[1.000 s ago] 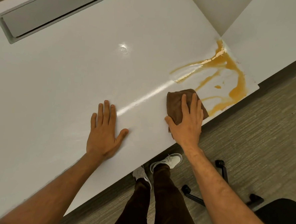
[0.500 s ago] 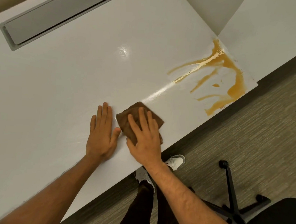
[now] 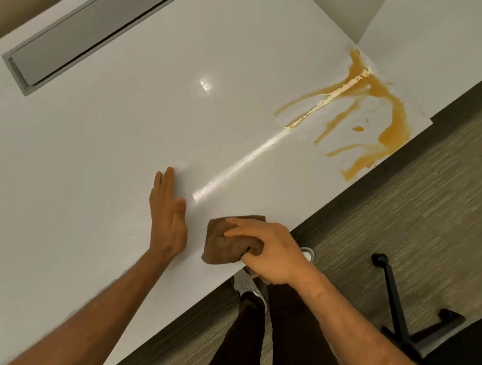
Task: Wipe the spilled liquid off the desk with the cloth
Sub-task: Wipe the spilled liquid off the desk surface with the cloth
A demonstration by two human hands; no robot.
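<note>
Two legs (image 3: pixel 275 334) in dark trousers are being shown nearest the camera, standing on a grey carpet (image 3: pixel 401 220), with a pale shoe (image 3: pixel 246 284) just under the desk edge. A black chair base (image 3: pixel 396 302) is being seen off to the right on the same carpet. Above the legs, at the near edge of the white desk (image 3: pixel 94 159), a brown cloth (image 3: pixel 224 244) is being gripped by the right hand (image 3: pixel 272 253): the fingers are being curled into its bunched folds, with the index finger laid across its top. The cloth is being kept on the desk surface, close to the edge and well apart from the spill. Just to its left, the left hand (image 3: pixel 168 217) is being held with fingers straight and together, thumb alongside, its edge being rested on the desk; nothing is being held in it. Beyond the hands, a bright streak of glare is being reflected along the desk top. Farther right, at the desk's corner, the orange-brown spill (image 3: pixel 390 126) is being seen in branching trails and one larger pool near the edge. At the far left, a long grey cable tray (image 3: pixel 96 29) is being shown set into the desk.
</note>
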